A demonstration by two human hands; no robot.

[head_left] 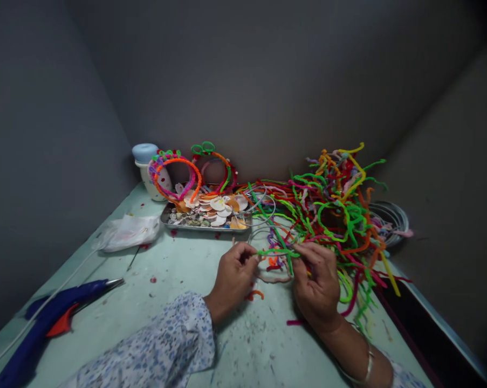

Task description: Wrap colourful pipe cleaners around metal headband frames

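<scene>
Between my two hands stretches a green pipe cleaner (pixel 276 251), pinched at its left end by my left hand (pixel 238 272) and at its right end by my right hand (pixel 318 280). It seems to lie along a thin grey wire. A second, longer green pipe cleaner (pixel 268 218) crosses it at a slant close to my right fingertips. Whether the two are twisted together I cannot tell. Below them on the table lie short orange, red and purple pieces and a brownish curved strand (pixel 273 279).
A tangled heap of coloured pipe cleaners (pixel 340 210) spreads at the right, beside a wire coil (pixel 395 221). A metal tray of shells (pixel 208 229), decorated headbands (pixel 178 161), a jar (pixel 146 156), a plastic bag (pixel 128 231) and a blue glue gun (pixel 53 318) stand or lie leftward.
</scene>
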